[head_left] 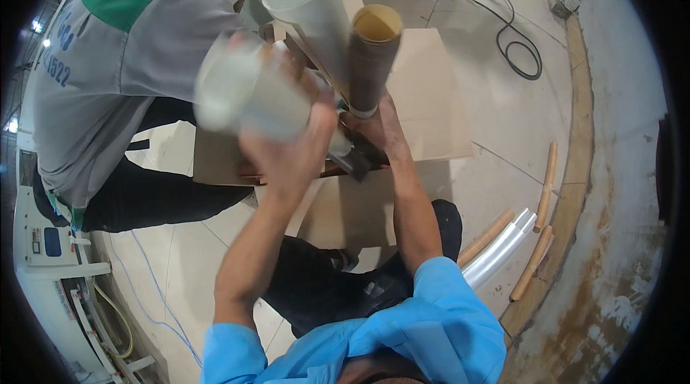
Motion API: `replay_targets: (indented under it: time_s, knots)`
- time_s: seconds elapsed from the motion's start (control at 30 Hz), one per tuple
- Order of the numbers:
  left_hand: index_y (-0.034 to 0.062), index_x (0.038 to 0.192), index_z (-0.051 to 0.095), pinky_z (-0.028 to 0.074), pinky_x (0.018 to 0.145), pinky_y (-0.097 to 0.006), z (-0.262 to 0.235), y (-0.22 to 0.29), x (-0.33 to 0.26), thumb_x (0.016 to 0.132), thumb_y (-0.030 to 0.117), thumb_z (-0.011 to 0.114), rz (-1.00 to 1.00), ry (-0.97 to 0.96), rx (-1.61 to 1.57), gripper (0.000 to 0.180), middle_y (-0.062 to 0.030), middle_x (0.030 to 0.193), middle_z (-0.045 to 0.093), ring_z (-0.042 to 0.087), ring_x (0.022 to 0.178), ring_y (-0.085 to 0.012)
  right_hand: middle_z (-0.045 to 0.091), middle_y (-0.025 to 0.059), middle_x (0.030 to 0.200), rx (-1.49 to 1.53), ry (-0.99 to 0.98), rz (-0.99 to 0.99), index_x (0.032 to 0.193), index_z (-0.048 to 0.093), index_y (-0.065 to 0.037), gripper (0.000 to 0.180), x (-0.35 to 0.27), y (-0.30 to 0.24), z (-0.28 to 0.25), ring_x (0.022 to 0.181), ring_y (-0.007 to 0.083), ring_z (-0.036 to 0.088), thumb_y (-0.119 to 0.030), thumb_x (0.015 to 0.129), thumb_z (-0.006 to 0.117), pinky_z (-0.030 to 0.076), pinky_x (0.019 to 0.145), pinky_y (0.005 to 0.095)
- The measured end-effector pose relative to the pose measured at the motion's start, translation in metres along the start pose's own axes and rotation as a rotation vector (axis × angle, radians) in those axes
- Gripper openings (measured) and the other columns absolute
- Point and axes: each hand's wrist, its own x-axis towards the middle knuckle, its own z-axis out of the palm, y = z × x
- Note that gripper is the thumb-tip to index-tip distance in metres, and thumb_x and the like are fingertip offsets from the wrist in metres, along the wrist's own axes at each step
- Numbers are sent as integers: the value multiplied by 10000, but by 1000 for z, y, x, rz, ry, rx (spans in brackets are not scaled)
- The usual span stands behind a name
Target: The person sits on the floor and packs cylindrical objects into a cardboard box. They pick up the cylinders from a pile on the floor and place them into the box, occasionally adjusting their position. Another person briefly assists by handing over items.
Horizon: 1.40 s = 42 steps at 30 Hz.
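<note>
My left hand (286, 157) grips a whitish translucent roll (248, 93), tilted and smeared by motion. Just right of it, my right hand (377, 125) is closed round the lower end of a brown roll (374, 60), which stands nearly upright with its hollow end up. A larger whitish roll (309, 17) rises behind them from an open cardboard box (215, 157). Down in the box, between my hands, lie dark pieces that I cannot make out. A co-worker's hand (287, 60), partly hidden, is behind the roll in my left hand.
The co-worker (151, 46), in a grey and green shirt, bends over the box from the left. A box flap (431, 96) spreads to the right. Brown sticks (532, 262) and a silvery roll (496, 251) lie near the wall. A black cable (514, 46) coils on the floor.
</note>
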Motion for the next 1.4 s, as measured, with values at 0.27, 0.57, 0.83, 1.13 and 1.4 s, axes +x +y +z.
replay_targets:
  time_s: [0.27, 0.57, 0.83, 1.13, 1.4]
  knots:
    - [-33, 1291, 457, 495, 752, -294, 70, -89, 30, 747, 86, 729, -161, 111, 63, 619, -92, 944, 572, 574, 822, -145, 609, 30, 1057, 408, -144, 238, 1239, 525, -18, 606, 10, 25, -42, 933, 138, 570, 16, 665, 713, 470, 835, 285]
    - [25, 1247, 551, 484, 830, -284, 58, -136, 27, 793, 183, 769, -284, 118, -430, 528, -38, 1009, 621, 584, 929, -136, 610, 23, 951, 644, 93, 87, 1086, 571, -8, 399, 53, 52, -3, 819, 115, 571, 50, 705, 675, 503, 718, 286]
    - [53, 1250, 532, 445, 906, -319, 73, -246, -2, 792, 376, 764, -491, -431, 115, 606, -67, 1073, 605, 566, 989, -187, 602, 109, 1104, -28, -28, 28, 1249, 497, -4, 691, 48, 104, -26, 1063, 244, 576, -106, 638, 804, 451, 938, 380]
    - [-21, 1413, 266, 398, 1001, -354, 73, -295, 0, 837, 373, 744, -606, -296, -121, 846, -163, 1287, 482, 480, 1185, -245, 672, 140, 1029, 25, -66, 33, 1209, 558, -17, 574, 137, 124, -1, 953, 246, 642, -59, 655, 703, 500, 810, 365]
    - [-57, 1398, 316, 352, 1060, -457, 107, -308, -26, 824, 282, 724, -422, -5, 133, 781, -293, 1374, 435, 433, 1269, -436, 664, 116, 1149, -659, -42, 105, 1214, 575, -107, 583, 147, 150, -17, 1132, 311, 573, -347, 689, 661, 306, 979, 501]
